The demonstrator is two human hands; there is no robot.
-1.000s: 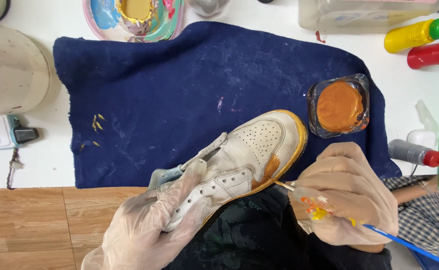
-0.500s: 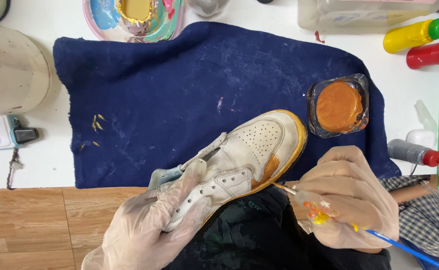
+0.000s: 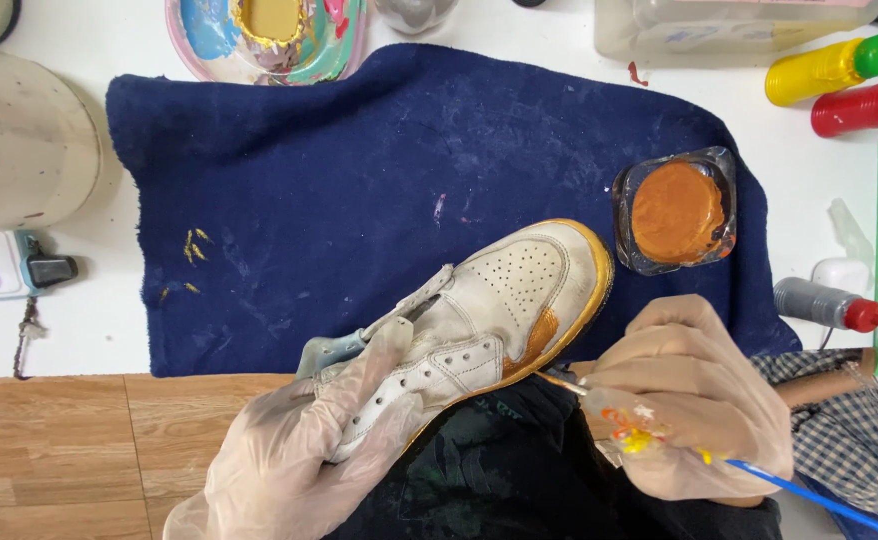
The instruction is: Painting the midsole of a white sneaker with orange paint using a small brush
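Observation:
A white sneaker [image 3: 499, 300] with an orange-painted sole edge lies tilted over a dark blue towel [image 3: 359, 190] and my lap. My left hand [image 3: 309, 455], in a clear glove, grips the shoe around its heel and collar. My gloved right hand [image 3: 689, 400], smeared with yellow and orange paint, holds a thin blue-handled paintbrush [image 3: 789, 485]. The brush tip touches the orange patch on the shoe's side near the sole. A small glass dish of orange paint [image 3: 677, 210] stands on the towel just beyond my right hand.
A paint-stained palette bowl [image 3: 269, 35] sits at the top. Yellow [image 3: 829, 68] and red [image 3: 864, 105] squeeze bottles lie at the top right, a red-tipped grey tube [image 3: 829, 305] at the right. A large pale container [image 3: 19, 140] stands left, above a small white device [image 3: 9, 272].
My right hand and the brush have shifted slightly along the shoe's side; the shoe and my left hand stay put.

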